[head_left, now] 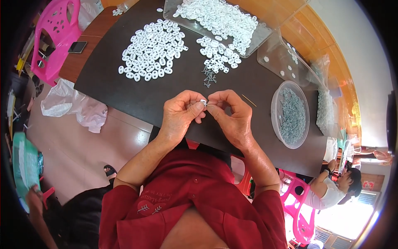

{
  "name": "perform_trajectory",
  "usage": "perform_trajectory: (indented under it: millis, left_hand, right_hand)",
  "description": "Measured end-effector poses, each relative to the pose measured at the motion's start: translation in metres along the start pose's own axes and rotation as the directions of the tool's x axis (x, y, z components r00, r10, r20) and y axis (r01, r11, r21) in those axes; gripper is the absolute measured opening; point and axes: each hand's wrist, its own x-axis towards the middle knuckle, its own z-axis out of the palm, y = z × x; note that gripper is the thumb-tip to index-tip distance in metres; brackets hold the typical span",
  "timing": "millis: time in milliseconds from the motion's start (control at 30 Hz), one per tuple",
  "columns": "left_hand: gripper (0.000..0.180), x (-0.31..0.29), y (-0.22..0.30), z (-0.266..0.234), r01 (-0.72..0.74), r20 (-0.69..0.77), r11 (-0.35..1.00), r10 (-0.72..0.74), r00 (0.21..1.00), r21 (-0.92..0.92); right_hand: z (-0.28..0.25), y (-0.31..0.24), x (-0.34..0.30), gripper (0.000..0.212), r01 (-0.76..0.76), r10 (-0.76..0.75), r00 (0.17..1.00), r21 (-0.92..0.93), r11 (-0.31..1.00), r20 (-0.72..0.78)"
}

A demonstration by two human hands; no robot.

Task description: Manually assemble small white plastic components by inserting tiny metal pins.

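Piece, white, sits pinched in the left hand above the tabletop, the right hand curled close beside it, any hold there unclear, and seems light, stiff and slippery, best taken by its edges.

The place looked like an informal workshop: on a dark table lay heaps of white oval pieces and a clear tub of small grey parts, with pink plastic chairs left and right.
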Motion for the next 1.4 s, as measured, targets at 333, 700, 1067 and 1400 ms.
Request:
perform_trajectory:
  millis: [333, 700, 1067, 1400]
  left_hand:
    - [0.009, -0.001, -0.001, -0.003, 0.03, -0.01, 1.0, -0.03, 1.0, 0.008]
    - [0.007, -0.008, -0.002, 0.002, -0.036, -0.059, 0.976, 0.05, 0.997, 0.216]
    - [0.013, -0.006, -0.005, 0.002, -0.056, -0.119, 0.975, 0.083, 0.989, 0.214]
    - [0.012, -0.004, -0.006, -0.002, -0.019, -0.127, 0.999, 0.014, 0.992, -0.044]
  right_hand:
    - [0.001, 0.002, 0.002, 0.015, 0.031, -0.031, 1.0, -0.049, 0.998, 0.004]
    - [0.002, 0.0, 0.002, 0.015, 0.012, -0.011, 1.0, -0.046, 0.999, 0.021]
    - [0.01, 0.004, 0.004, 0.013, -0.137, 0.138, 0.99, 0.197, 0.971, 0.012]
    - [0.01, 0.006, 0.005, 0.008, -0.087, 0.081, 0.996, 0.164, 0.983, 0.044]
